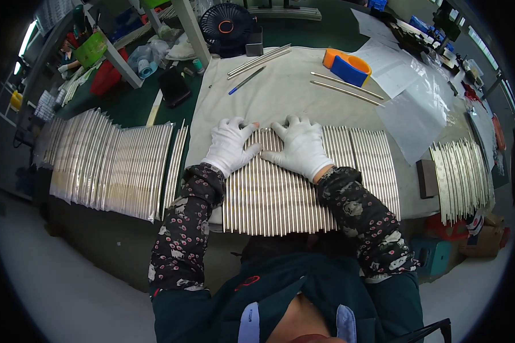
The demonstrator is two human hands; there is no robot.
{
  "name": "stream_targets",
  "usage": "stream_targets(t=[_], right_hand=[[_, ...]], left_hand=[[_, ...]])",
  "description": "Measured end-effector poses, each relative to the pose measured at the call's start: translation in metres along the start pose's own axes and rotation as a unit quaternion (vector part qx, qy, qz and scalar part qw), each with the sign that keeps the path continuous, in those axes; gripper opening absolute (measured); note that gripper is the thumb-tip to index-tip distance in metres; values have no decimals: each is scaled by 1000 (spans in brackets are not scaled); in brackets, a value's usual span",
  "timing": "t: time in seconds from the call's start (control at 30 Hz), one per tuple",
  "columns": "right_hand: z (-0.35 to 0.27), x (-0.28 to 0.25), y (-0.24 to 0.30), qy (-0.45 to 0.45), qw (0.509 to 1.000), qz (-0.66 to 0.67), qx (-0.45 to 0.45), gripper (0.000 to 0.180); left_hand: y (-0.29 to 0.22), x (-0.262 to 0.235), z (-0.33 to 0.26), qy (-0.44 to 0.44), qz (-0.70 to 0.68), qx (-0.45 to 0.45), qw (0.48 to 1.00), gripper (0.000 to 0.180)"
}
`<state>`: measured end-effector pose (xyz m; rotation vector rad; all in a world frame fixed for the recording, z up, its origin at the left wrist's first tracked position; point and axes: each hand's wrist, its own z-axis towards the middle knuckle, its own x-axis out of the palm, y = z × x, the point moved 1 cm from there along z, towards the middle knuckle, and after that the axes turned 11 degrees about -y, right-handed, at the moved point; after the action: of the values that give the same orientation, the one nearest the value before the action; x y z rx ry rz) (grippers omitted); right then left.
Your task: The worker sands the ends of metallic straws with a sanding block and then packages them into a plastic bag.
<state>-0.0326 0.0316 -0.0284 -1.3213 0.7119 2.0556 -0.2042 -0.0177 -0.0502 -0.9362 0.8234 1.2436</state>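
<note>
A row of slim metal rods [274,200] lies side by side on the cloth-covered table in front of me. My left hand [229,147], in a white glove, rests over the far left ends of this row, thumb and index finger apart. Beside it my right hand [300,147], gloved too, lies across the far ends, its thumb stretched out toward the left thumb. Neither hand grips a rod that I can see; the fingertips at the far edge are partly hidden. More rods [377,166] continue the row to the right, with a narrow dark gap among them.
Plastic-wrapped rod bundles [109,166] lie at the left, another rod pile [463,177] at the right beside a dark block [426,178]. Farther back are loose rods [346,91], a pen [247,80], an orange-and-blue ring-shaped object [349,67], a fan [226,28] and plastic sheets [412,120].
</note>
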Motion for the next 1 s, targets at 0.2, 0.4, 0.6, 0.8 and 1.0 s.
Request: stream_targets(t=[0.2, 0.4, 0.6, 0.8, 1.0], right_hand=[[-13, -3, 3, 54, 998, -10, 7, 68], [-40, -20, 5, 1, 1000, 20, -18, 67], [-133, -88, -21, -61, 964, 235, 104, 25], [-205, -49, -29, 365, 634, 535, 422, 41], [-177, -24, 16, 306, 361, 773, 422, 43]], left_hand=[[-16, -3, -19, 31, -3, -5, 1000, 55], [-26, -15, -40, -29, -53, 17, 998, 53], [6, -77, -81, 133, -209, 95, 964, 85], [-14, -77, -108, 183, -98, 236, 949, 74], [-60, -46, -77, 84, -184, 392, 897, 42]])
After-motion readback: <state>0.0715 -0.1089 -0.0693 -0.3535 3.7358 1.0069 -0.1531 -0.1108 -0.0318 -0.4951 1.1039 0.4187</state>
